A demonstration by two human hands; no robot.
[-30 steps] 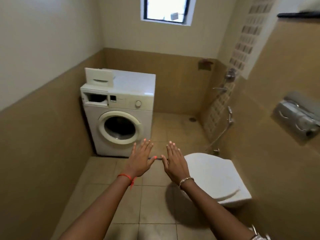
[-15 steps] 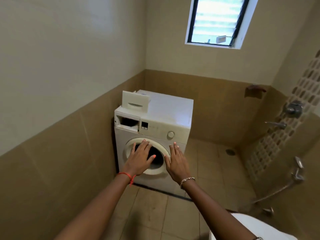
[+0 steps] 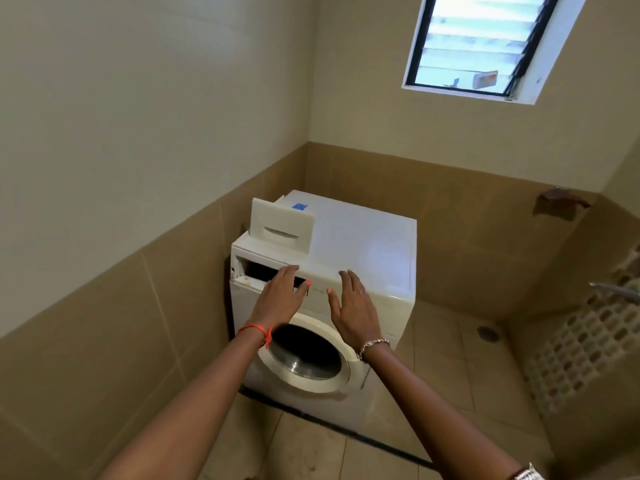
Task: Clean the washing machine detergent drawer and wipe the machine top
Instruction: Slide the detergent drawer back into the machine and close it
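Reaching toward the washing machine (image 3: 242, 317) with both hands empty, fingers straight and slightly spread.

The left hand (image 3: 280, 299) is held palm-down in front of the machine's upper front panel, fingertips at the right end of the open drawer slot (image 3: 256, 270). The right hand (image 3: 353, 306) is just beside it, fingertips at the front edge of the machine top (image 3: 367, 244). Contact with the machine cannot be confirmed for either hand. The detergent drawer (image 3: 282, 225) is out of its slot and stands on the machine top at the front-left corner, handle face toward the camera. The round door (image 3: 332, 386) sits below both wrists. A red thread (image 3: 256, 329) circles the left wrist, a bracelet (image 3: 372, 344) the right. A louvred window (image 3: 474, 43) is high on the wall behind the machine. A floor drain (image 3: 487, 333) lies right of the machine.
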